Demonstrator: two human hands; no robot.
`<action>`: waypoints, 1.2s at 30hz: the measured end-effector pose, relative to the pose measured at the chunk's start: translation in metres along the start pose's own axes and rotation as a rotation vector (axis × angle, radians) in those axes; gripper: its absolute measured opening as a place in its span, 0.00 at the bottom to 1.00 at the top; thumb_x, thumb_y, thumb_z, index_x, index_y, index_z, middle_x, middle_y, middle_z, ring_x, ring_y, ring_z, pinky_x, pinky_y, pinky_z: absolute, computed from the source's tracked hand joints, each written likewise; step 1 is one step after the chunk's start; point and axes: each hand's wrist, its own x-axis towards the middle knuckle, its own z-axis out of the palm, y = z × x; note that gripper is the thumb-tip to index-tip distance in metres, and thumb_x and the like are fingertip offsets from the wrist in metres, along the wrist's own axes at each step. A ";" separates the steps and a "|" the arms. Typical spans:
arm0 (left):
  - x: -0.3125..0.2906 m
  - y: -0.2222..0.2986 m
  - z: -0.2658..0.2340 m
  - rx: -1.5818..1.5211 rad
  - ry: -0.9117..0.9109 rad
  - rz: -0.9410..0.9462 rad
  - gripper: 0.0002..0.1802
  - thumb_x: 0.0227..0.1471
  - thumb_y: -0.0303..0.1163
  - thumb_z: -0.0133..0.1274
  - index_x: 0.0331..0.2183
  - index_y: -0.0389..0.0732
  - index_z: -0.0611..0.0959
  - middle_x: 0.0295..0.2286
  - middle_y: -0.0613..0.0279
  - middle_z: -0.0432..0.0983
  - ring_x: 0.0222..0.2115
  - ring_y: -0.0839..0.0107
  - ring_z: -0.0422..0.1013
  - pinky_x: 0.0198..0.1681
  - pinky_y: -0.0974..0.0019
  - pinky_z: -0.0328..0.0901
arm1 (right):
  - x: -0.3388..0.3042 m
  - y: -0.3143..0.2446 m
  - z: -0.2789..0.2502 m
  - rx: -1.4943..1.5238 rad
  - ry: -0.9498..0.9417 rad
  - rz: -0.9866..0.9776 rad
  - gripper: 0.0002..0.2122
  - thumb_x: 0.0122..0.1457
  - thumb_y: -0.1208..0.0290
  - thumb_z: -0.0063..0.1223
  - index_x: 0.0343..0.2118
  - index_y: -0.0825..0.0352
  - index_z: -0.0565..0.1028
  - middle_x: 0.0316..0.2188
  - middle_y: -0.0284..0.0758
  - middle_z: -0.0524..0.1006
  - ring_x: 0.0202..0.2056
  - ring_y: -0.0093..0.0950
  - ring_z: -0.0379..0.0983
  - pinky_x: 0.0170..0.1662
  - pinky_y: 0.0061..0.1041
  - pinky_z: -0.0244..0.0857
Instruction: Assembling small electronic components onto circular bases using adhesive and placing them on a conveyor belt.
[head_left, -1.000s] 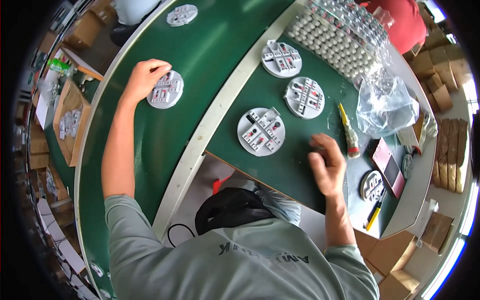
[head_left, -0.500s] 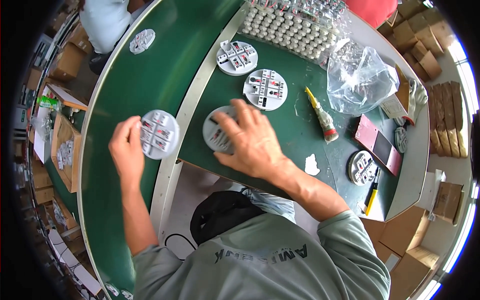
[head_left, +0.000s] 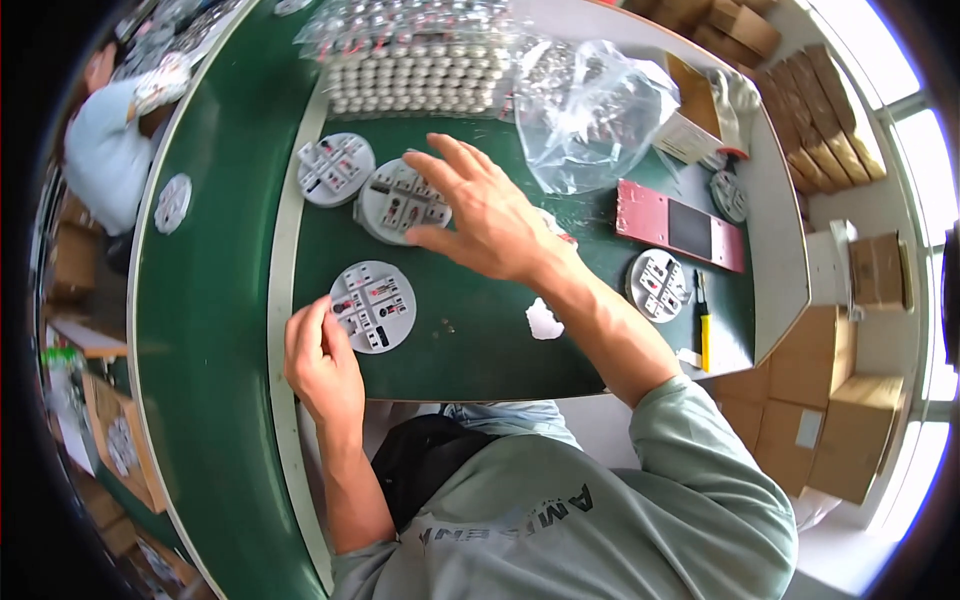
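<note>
My left hand pinches the left edge of a round white disc, which carries raised small blocks with red and black parts, over the near left of the green table. Farther back, my right hand spreads its fingers over the right side of a similar disc. Thumb and fingertips are at that disc's rim, and it seems to lie on another one whose edge shows at its left. Left of this pile sits one more disc.
Bagged rows of silvery round parts and a clear plastic bag lie at the back. On the right are a pink plate, a disc and a yellow-handled tool. A green belt runs along the left.
My left hand has brought its disc from the belt side to over the table. My right hand has moved its disc back onto the pile and spread its fingers. The view has shifted.
</note>
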 end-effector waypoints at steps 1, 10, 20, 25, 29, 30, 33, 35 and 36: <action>-0.002 0.001 0.005 -0.013 -0.016 0.014 0.10 0.62 0.20 0.54 0.44 0.35 0.87 0.41 0.53 0.82 0.37 0.55 0.81 0.39 0.57 0.75 | -0.007 0.009 -0.018 0.065 0.040 0.091 0.27 0.58 0.60 0.68 0.59 0.61 0.75 0.62 0.49 0.71 0.57 0.48 0.74 0.59 0.43 0.70; -0.019 0.000 0.002 0.068 -0.147 0.192 0.37 0.51 0.37 0.69 0.60 0.36 0.76 0.60 0.45 0.71 0.61 0.45 0.66 0.64 0.47 0.62 | 0.003 0.176 -0.070 -0.326 0.166 0.498 0.09 0.64 0.71 0.57 0.38 0.70 0.84 0.28 0.47 0.84 0.31 0.41 0.82 0.39 0.37 0.74; -0.047 -0.023 -0.063 0.144 -0.236 0.190 0.50 0.45 0.53 0.73 0.62 0.36 0.74 0.63 0.46 0.68 0.65 0.45 0.63 0.68 0.44 0.57 | 0.012 0.218 -0.028 -0.081 -0.007 0.219 0.11 0.60 0.72 0.63 0.44 0.69 0.83 0.38 0.43 0.85 0.40 0.41 0.82 0.47 0.39 0.74; -0.048 -0.028 -0.072 0.067 -0.276 0.214 0.53 0.45 0.52 0.73 0.64 0.35 0.70 0.62 0.44 0.68 0.65 0.44 0.63 0.68 0.44 0.57 | -0.021 0.237 -0.051 0.012 0.244 0.379 0.12 0.61 0.72 0.64 0.46 0.69 0.82 0.38 0.39 0.85 0.40 0.33 0.82 0.44 0.35 0.74; -0.038 -0.044 -0.060 0.039 -0.286 0.215 0.56 0.42 0.49 0.76 0.65 0.34 0.68 0.62 0.43 0.68 0.64 0.44 0.64 0.68 0.44 0.57 | -0.027 0.157 -0.074 -0.116 0.308 0.518 0.11 0.65 0.70 0.63 0.46 0.69 0.83 0.36 0.35 0.85 0.39 0.25 0.81 0.42 0.26 0.74; -0.043 -0.044 -0.057 0.027 -0.299 0.198 0.58 0.41 0.47 0.76 0.66 0.33 0.67 0.62 0.42 0.68 0.64 0.44 0.64 0.68 0.44 0.57 | -0.041 0.128 -0.074 0.185 0.432 0.693 0.10 0.66 0.70 0.63 0.46 0.69 0.83 0.36 0.34 0.85 0.39 0.22 0.81 0.42 0.24 0.74; -0.031 -0.052 -0.046 0.029 -0.307 0.216 0.60 0.37 0.42 0.79 0.66 0.32 0.67 0.61 0.42 0.69 0.63 0.43 0.65 0.67 0.44 0.58 | -0.050 -0.019 -0.032 0.286 0.252 0.610 0.06 0.67 0.75 0.60 0.44 0.69 0.83 0.35 0.32 0.85 0.37 0.18 0.80 0.41 0.19 0.73; -0.036 -0.060 -0.034 0.124 -0.273 0.210 0.60 0.35 0.42 0.79 0.65 0.32 0.68 0.61 0.43 0.70 0.63 0.45 0.65 0.67 0.45 0.58 | -0.066 -0.066 -0.001 0.509 -0.027 0.539 0.04 0.65 0.79 0.62 0.42 0.67 0.83 0.36 0.29 0.84 0.37 0.18 0.79 0.43 0.19 0.72; -0.038 -0.062 -0.027 0.106 -0.283 0.212 0.60 0.35 0.42 0.79 0.65 0.32 0.68 0.61 0.43 0.70 0.63 0.45 0.65 0.67 0.45 0.58 | -0.067 -0.092 0.013 0.507 -0.097 0.434 0.05 0.63 0.81 0.64 0.41 0.67 0.83 0.38 0.30 0.84 0.37 0.18 0.78 0.43 0.22 0.73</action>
